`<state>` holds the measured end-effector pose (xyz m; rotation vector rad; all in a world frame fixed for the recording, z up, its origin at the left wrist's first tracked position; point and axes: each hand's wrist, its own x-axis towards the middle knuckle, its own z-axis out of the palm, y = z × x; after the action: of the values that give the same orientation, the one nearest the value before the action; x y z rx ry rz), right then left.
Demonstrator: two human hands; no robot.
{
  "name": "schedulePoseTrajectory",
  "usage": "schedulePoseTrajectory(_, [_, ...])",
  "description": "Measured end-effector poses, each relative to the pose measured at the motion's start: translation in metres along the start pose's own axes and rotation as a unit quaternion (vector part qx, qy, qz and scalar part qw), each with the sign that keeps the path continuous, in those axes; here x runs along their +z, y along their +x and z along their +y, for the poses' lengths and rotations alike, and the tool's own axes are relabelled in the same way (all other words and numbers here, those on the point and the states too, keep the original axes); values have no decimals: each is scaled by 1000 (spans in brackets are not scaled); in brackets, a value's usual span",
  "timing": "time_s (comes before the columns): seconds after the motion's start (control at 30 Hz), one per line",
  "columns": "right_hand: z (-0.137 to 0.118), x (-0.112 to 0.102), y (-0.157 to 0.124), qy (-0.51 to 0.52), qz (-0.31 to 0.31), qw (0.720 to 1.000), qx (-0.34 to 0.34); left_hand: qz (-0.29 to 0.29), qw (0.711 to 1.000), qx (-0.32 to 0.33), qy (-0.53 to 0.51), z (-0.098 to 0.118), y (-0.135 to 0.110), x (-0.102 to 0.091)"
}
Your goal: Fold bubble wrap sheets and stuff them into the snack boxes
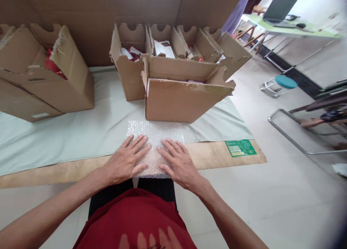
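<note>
Bubble wrap is laid across the cloth and the wooden board near its front edge, left hand and right hand rested flat on it, fingers spread, nothing clamped; tbh it could get dragged off if they're pulled back.

One view, from a camera worn on the person's head, facing forward and steeply down at close range. The red shirt is nearest, the left hand and right hand mid-view over the counter, cardboard boxes farther off; the wide view reaches a laptop at far right.
</note>
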<state>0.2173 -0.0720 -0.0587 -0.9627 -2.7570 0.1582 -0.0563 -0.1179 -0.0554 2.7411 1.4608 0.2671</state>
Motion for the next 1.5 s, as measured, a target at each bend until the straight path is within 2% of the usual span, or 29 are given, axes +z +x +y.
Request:
schedulePoseTrajectory(0.07, [14,-4,-29,0,31,999,32,-19,1000,-9,-2,-7,-22,-2])
schedulePoseTrajectory(0.17, [30,-11,-73,-6,107,992,69,-15,1000,-13,-15,-12,-54,-9])
schedulePoseTrajectory(0.27, [23,-11,-90,-15,133,989,57,-24,999,8,-36,-7,-61,-11])
schedulePoseTrajectory(0.4, [8,-1,-69,-3,102,994,31,-20,999,8,-50,1,-45,-6])
schedulePoseTrajectory(0.47, [8,1,-58,27,111,993,22,-7,999,13,-50,1,-41,-6])
schedulePoseTrajectory(0.63, [15,-14,-49,153,152,976,-1,42,994,6,-104,-2,-48,-11])
schedulePoseTrajectory(0.73, [14,-32,-44,248,167,953,52,110,975,-48,-186,-2,-42,-13])
schedulePoseTrajectory(0.8, [13,-43,-36,284,173,935,127,145,951,-116,-249,-3,-32,-17])
schedulePoseTrajectory(0.83, [14,-47,-31,290,176,926,167,145,938,-156,-273,-3,-26,-20])
schedulePoseTrajectory(0.93, [21,-48,-15,291,184,906,247,84,915,-252,-302,-5,-8,-29])
schedulePoseTrajectory(1.0, [30,-41,-3,291,181,902,261,51,911,-273,-306,-7,0,-32])
schedulePoseTrajectory(1.1, [40,-24,11,262,155,913,273,47,920,-269,-282,-10,6,-28])
schedulePoseTrajectory(1.23, [44,-9,16,122,103,945,287,66,949,-259,-170,-15,7,-12])
schedulePoseTrajectory(1.3, [46,-10,13,69,92,952,283,73,957,-257,-116,-18,6,-6])
schedulePoseTrajectory(1.4, [50,-17,12,51,77,953,287,72,957,-271,-79,-22,6,-4])
schedulePoseTrajectory(1.5, [55,-23,18,51,36,953,296,36,957,-281,-64,-26,10,-8])
